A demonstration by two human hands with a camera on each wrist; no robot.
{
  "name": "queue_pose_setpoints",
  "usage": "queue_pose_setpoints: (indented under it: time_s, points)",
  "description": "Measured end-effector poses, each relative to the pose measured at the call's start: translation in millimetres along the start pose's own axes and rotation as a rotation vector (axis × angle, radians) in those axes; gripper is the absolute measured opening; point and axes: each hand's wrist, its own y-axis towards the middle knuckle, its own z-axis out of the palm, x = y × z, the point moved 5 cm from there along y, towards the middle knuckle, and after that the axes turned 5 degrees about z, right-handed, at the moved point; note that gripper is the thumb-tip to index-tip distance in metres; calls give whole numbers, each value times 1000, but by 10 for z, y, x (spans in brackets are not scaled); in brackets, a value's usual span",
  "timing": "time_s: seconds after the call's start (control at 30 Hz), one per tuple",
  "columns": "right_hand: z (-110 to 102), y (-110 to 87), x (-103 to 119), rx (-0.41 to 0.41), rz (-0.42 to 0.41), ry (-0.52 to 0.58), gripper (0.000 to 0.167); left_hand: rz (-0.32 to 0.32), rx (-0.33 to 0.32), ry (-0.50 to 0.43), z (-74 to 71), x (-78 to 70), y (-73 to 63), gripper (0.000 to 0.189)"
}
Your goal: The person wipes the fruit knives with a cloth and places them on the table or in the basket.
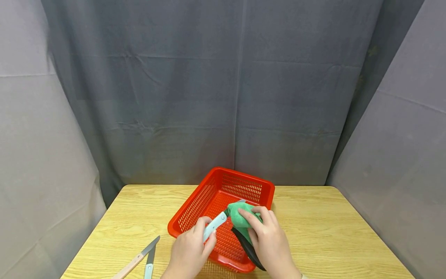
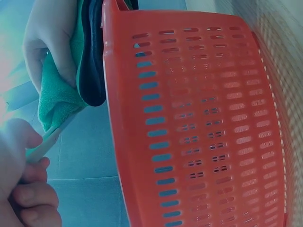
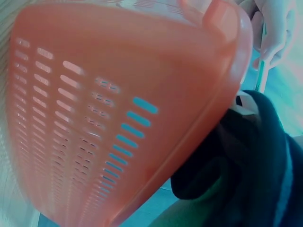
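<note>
My left hand grips a knife by its light blue handle, above the red basket. Around the blade of that knife lies a green cloth, pinched in the fingers of my right hand. Most of the blade is hidden by the cloth; a small grey tip shows past it. A black flap hangs below the green part, over the basket's near right side. In the left wrist view, the cloth covers the blade close to the handle.
The red perforated basket stands at an angle on the wooden table. To its left lie a knife with a pale pinkish handle and another with a light blue handle, their blades crossing. A grey curtain hangs behind the table.
</note>
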Motion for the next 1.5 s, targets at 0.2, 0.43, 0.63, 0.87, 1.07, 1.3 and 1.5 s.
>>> queue_pose_setpoints:
  time_s: [0.2, 0.43, 0.63, 0.87, 1.07, 1.3, 1.5]
  points:
    - [-9, 10, -59, -2, 66, -44, 62, 6, -7, -5, -7, -18, 4, 30]
    - [-11, 19, -119, -2, 115, -71, 60, 27, -27, 3, -14, -34, 8, 31]
    - [-18, 25, -161, -17, 154, -65, 60, 47, -47, 6, -23, -41, 15, 32]
    - [-41, 29, -215, -46, 191, -61, 58, 26, -26, -7, -23, -40, 9, 30]
    - [-85, 38, -231, -79, 201, -68, 60, 6, -21, -10, -21, -30, 8, 30]
    - [-160, 67, -226, -140, 201, -63, 62, 5, -54, -14, -20, -2, 2, 31]
    - [-179, 78, -212, -158, 183, -66, 62, 6, -81, -26, -21, 13, 7, 30]
